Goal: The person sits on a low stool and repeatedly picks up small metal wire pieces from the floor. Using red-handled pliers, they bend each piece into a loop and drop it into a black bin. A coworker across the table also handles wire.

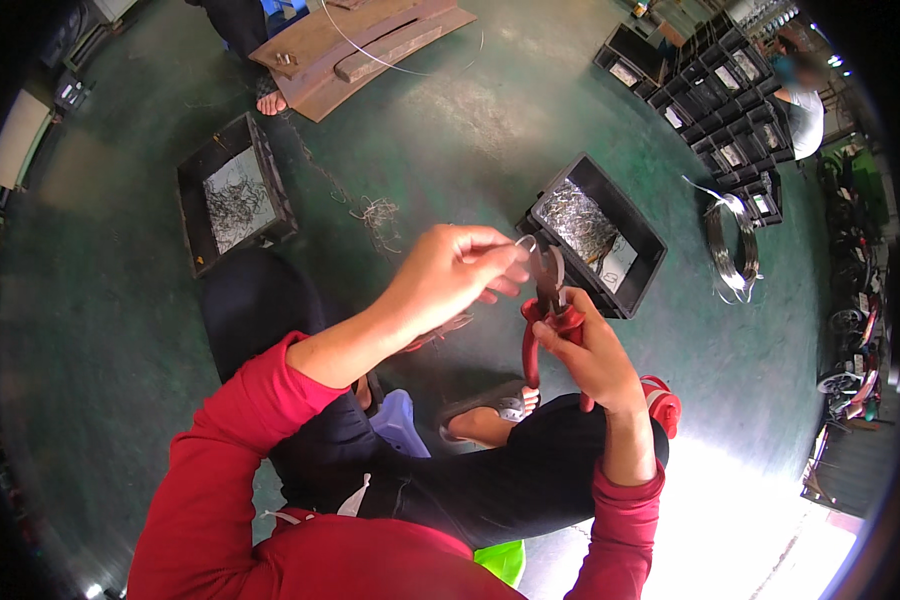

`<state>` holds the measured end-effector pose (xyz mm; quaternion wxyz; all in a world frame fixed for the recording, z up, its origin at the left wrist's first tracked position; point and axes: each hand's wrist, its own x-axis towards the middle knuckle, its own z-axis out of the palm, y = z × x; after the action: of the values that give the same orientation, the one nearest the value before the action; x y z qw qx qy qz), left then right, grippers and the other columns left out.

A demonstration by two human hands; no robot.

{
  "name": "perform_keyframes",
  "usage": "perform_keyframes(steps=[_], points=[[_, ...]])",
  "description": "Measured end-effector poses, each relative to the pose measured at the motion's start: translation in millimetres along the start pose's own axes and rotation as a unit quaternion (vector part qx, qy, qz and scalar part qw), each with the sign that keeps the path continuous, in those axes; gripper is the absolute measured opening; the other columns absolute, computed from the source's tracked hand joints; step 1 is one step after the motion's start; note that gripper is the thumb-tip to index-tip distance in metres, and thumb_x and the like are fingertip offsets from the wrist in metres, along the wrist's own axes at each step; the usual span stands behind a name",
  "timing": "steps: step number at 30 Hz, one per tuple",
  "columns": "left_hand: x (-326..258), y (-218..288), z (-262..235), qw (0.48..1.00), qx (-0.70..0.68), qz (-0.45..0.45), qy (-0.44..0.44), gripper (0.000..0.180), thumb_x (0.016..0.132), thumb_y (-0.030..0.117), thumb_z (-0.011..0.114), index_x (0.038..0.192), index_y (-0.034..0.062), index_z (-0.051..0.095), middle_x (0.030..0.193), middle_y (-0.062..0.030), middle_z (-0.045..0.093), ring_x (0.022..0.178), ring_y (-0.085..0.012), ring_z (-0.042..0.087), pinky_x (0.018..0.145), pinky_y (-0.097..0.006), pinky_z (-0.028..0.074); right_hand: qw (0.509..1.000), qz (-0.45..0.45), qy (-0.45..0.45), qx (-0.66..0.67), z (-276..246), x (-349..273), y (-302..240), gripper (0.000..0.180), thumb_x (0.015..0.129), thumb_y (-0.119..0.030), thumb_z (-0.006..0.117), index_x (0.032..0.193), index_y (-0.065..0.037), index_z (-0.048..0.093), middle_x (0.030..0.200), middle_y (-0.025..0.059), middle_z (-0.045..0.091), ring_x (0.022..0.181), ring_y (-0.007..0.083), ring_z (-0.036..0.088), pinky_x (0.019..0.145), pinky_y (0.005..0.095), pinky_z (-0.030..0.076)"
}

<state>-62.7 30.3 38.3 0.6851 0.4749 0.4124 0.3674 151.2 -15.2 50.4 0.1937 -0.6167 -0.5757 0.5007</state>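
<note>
My left hand [455, 268] is closed in a pinch on a small curved piece of wire [526, 241], which sticks out past the fingertips. Wrapped round the red-handled pliers [547, 285], my right hand [600, 355] holds them with the jaws pointing up, close beside the wire. The pliers' handles look spread apart. Whether the jaws touch the wire, I cannot tell. Just beyond the pliers is a black crate [642, 292] with many small metal wire pieces [578, 222] in it.
Another black crate [282, 190] with wire pieces stands at the left. Loose wire scraps [378, 215] lie on the green floor. To the right are a wire coil [748, 250], stacked crates [715, 95] and a person [805, 115]. Boards [370, 60] lie ahead, by another person's foot [270, 103].
</note>
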Motion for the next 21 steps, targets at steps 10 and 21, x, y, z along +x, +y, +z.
perform_keyframes(steps=[10, 21], points=[[10, 2, 3, 0.996, -0.048, -0.068, -0.012, 0.031, 0.096, 0.025, 0.059, 0.115, 0.0006, 0.066, 0.103, -0.0134, 0.069, 0.089, -0.0241, 0.070, 0.076, -0.032, 0.055, 0.988, 0.029, -0.030, 0.152, -39, -24, 18, 0.035, 0.091, -0.015, 0.065, 0.122, -0.001, 0.058, 0.101, 0.0037, 0.065, 0.093, 0.0087, 0.055, 0.081, 0.0241, 0.044], [240, -29, 90, 0.901, 0.417, 0.002, -0.118, 0.062, 0.082, 0.045, 0.070, 0.117, -0.0054, 0.061, 0.102, -0.0152, 0.068, 0.089, -0.0270, 0.066, 0.074, -0.036, 0.053, 0.892, -0.047, 0.080, 0.443, -80, -57, 51, 0.057, 0.098, -0.030, 0.052, 0.137, 0.009, 0.037, 0.131, 0.0284, 0.051, 0.121, 0.0391, 0.054, 0.096, 0.0491, 0.049]])
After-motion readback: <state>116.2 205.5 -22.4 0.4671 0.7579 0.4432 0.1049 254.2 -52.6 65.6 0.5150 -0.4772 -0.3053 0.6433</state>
